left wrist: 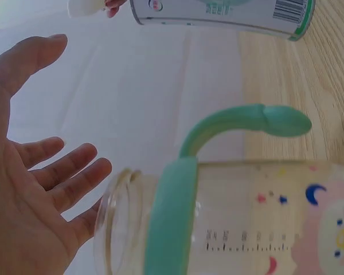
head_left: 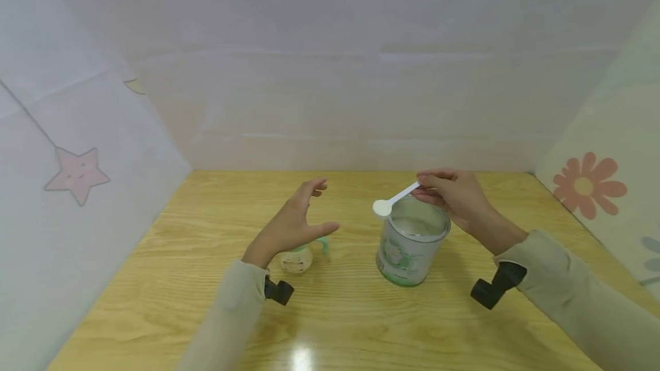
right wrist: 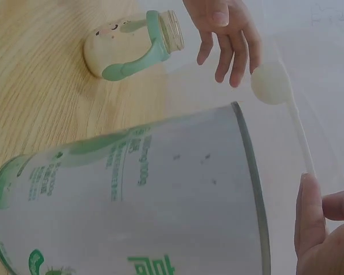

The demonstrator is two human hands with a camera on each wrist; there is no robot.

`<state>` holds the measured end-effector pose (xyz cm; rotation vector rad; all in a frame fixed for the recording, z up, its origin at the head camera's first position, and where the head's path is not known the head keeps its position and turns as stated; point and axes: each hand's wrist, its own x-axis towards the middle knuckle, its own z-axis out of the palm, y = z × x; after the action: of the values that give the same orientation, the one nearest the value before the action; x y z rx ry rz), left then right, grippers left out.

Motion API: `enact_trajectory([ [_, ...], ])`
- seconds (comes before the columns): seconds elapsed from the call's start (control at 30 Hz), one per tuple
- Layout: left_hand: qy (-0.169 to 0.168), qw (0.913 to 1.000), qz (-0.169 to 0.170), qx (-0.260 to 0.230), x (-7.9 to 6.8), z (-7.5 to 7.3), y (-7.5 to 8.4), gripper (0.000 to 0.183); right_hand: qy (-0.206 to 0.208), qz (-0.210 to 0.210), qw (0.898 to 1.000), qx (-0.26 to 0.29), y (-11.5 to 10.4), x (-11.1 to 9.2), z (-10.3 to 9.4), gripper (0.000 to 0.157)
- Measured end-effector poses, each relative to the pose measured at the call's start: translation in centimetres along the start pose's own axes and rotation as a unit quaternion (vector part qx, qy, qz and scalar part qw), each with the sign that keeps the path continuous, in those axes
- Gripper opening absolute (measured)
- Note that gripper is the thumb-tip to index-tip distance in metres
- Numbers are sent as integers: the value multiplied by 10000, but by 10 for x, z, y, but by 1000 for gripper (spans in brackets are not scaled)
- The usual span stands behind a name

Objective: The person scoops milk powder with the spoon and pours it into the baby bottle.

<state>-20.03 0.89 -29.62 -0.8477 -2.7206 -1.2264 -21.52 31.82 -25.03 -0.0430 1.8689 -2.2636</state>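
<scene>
My right hand [head_left: 454, 196] pinches the handle end of a white scoop [head_left: 382, 208], whose bowl looks full of pale powder. The scoop is held over the left rim of an open milk powder can [head_left: 404, 253], white with green print. My left hand [head_left: 289, 222] hangs above a baby bottle [head_left: 296, 261], thumb and fingers spread apart with nothing between them. In the left wrist view the bottle [left wrist: 246, 223] is clear with printed markings, an uncapped neck and a green handle collar [left wrist: 172, 217]. Part of the bottle is hidden by the left hand in the head view.
Both objects stand upright on a wood-grain table [head_left: 196, 302]. A pale cloth wall [head_left: 361, 102] rises behind it, with printed side panels at left and right showing a pink star [head_left: 77, 176] and a red flower [head_left: 588, 185].
</scene>
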Motion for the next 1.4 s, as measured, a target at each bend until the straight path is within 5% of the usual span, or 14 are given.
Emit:
enact_trajectory([
  [0.83,-64,9981,-603,-102,-28,-20,-24,84,-79,-80,9999,5,7,12,45,24],
  [1.2,-145,9968,-790,-13,-40,-24,-34,87,-125,47,9999,54,11,16,71,6],
  [1.4,-286,9951,-937,-163,-44,-24,-39,88,-117,81,9999,-81,13,21,86,17],
])
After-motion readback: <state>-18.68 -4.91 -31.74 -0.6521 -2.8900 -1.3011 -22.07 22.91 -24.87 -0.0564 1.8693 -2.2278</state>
